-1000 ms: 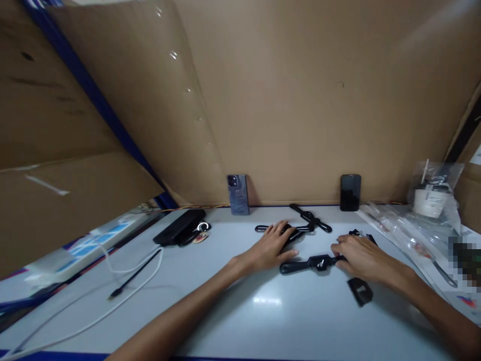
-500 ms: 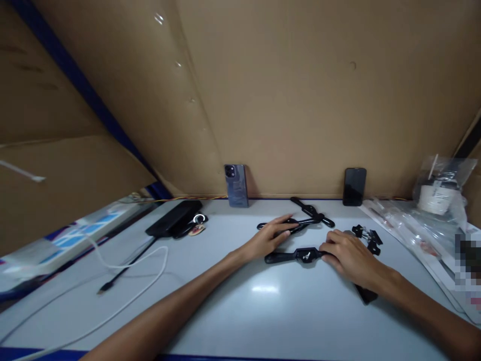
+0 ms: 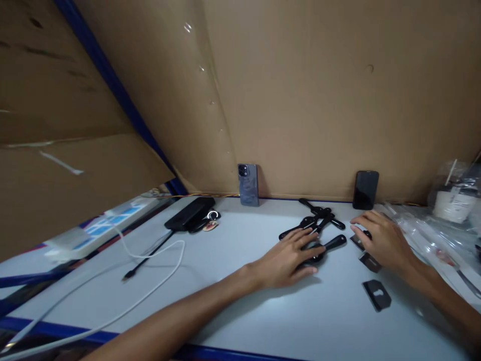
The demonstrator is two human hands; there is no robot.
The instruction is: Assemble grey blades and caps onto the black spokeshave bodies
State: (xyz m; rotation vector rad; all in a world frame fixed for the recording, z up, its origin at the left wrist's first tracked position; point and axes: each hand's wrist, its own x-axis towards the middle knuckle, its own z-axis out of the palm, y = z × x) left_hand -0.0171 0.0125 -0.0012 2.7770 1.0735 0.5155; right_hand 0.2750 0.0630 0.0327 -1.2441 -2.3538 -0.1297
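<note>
My left hand (image 3: 289, 255) lies on a black handled tool (image 3: 327, 245) on the white table (image 3: 240, 301), fingers spread loosely over its body; one handle sticks out to the right. My right hand (image 3: 378, 238) rests palm down on small black clips (image 3: 363, 240) at the right, fingers stretched out. Two more black handled tools (image 3: 319, 218) lie crossed just behind my left hand. A flat black plate (image 3: 377, 295) lies in front of my right wrist.
Two phones (image 3: 248, 184) (image 3: 366, 189) lean upright against the cardboard wall (image 3: 300, 100). A black case with a ring (image 3: 193, 219) and a white cable (image 3: 150, 271) lie at the left. Clear plastic bags and a white tub (image 3: 453, 205) crowd the right side.
My left hand has come onto the near black tool, which has turned and slid back. My right hand let go of that tool and moved right onto the clips.
</note>
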